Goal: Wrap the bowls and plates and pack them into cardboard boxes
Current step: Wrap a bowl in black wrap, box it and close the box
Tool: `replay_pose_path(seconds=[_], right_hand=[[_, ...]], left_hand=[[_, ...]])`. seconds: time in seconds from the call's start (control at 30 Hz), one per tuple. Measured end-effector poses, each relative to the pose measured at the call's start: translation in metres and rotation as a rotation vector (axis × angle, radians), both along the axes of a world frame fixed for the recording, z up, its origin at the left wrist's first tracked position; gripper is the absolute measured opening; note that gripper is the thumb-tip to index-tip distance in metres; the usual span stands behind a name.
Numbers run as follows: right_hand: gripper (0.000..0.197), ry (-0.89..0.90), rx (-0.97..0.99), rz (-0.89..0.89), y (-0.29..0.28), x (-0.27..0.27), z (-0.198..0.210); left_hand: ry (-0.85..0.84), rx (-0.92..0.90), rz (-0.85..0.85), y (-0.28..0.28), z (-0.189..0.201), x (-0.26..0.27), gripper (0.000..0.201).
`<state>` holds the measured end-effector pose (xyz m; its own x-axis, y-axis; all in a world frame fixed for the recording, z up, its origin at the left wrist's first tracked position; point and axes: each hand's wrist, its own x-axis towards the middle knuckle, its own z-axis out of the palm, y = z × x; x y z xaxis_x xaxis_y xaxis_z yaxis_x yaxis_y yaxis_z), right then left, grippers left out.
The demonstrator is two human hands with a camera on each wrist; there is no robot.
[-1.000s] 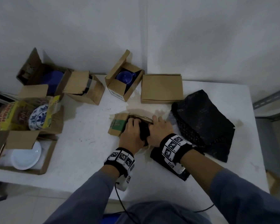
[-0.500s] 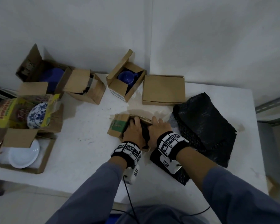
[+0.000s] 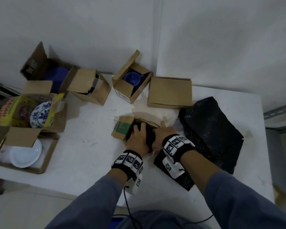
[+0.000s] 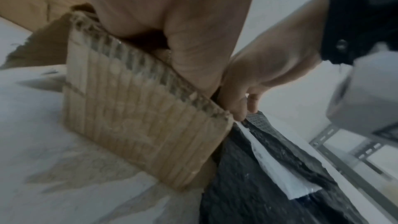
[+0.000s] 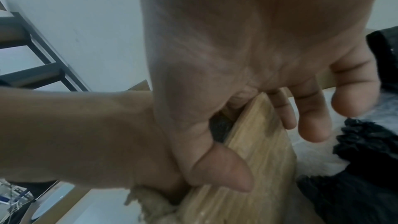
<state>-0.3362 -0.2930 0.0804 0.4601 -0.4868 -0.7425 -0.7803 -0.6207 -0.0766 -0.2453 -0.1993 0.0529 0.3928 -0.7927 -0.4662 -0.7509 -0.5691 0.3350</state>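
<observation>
A small open cardboard box [image 3: 122,128] with a green print lies at the middle of the white table [image 3: 89,154]. A bundle in black wrap [image 3: 149,138] sits in its opening. My left hand [image 3: 137,138] lies on top of the bundle and presses it, fingers spread over the wrap. My right hand [image 3: 163,132] holds the box's right wall [image 5: 258,142], thumb on one face and fingers down the other. In the left wrist view the corrugated wall [image 4: 140,108] fills the middle, with my right hand [image 4: 258,74] at its corner. What the wrap holds is hidden.
Black bubble-wrap sheets [image 3: 210,129] lie to the right. Behind stand a shut box [image 3: 169,91], an open box with a blue cup [image 3: 132,78] and another box [image 3: 87,86]. At the left, boxes hold a blue-patterned plate [image 3: 40,114] and a white plate [image 3: 26,154].
Both hands stay on the box and the bundle, a little farther from me than before. The head view has shifted slightly; nothing else on the table has moved.
</observation>
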Motion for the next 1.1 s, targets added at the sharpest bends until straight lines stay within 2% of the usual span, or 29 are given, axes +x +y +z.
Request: replay_pose_path(seconds=[0.1,0.2,0.27,0.3,0.33,0.4,0.43,0.5,0.57,0.63,0.77,0.87,0.9,1.03,1.1], right_hand=[[0.07,-0.029,0.026,-0.006,0.003,-0.008,-0.003],[0.065,-0.148,0.018,-0.05,0.014,-0.026,-0.007],[0.064,-0.235,-0.026,-0.049,0.024,-0.039,-0.013],[0.064,-0.264,-0.053,-0.041,0.029,-0.045,-0.018],[0.064,-0.293,-0.08,-0.036,0.034,-0.05,-0.021],[0.063,-0.351,-0.123,-0.026,0.042,-0.057,-0.025],[0.063,-0.377,-0.141,-0.014,0.046,-0.06,-0.026],[0.064,-0.425,-0.173,0.017,0.05,-0.063,-0.025],[0.064,-0.471,-0.137,-0.004,0.052,-0.065,-0.02],[0.061,-0.531,-0.055,-0.049,0.053,-0.067,-0.014],[0.056,-0.613,0.037,-0.093,0.054,-0.083,-0.007],[0.041,-0.671,0.008,-0.14,0.056,-0.109,-0.006],[0.035,-0.704,-0.011,-0.182,0.057,-0.121,-0.005],[0.018,-0.728,-0.063,-0.404,0.075,-0.187,-0.008],[0.019,-0.653,-0.073,-0.516,0.091,-0.223,-0.011]], left_hand=[[-0.005,-0.163,-0.031,0.009,0.0,0.004,0.078],[-0.028,-0.549,-0.048,0.031,0.005,0.008,0.051],[-0.045,-0.83,0.097,0.049,0.012,0.015,0.031],[-0.027,-0.892,0.271,0.055,0.014,0.02,0.028],[0.032,-0.884,0.497,0.058,0.012,0.027,0.03],[0.296,-0.675,0.907,0.053,0.007,0.044,0.042],[0.469,-0.53,1.021,0.047,0.005,0.052,0.05],[0.745,-0.377,1.081,0.033,0.006,0.063,0.064],[0.848,-0.392,1.078,0.02,0.014,0.069,0.072],[0.875,-0.407,1.056,0.009,0.023,0.073,0.077],[0.808,-0.36,0.897,-0.002,0.029,0.078,0.084],[0.817,-0.407,0.794,-0.002,0.034,0.075,0.086],[0.801,-0.432,0.748,-0.001,0.036,0.074,0.078],[0.617,-0.596,0.507,0.014,0.037,0.072,0.023],[0.502,-0.635,0.35,0.024,0.034,0.072,0.018]])
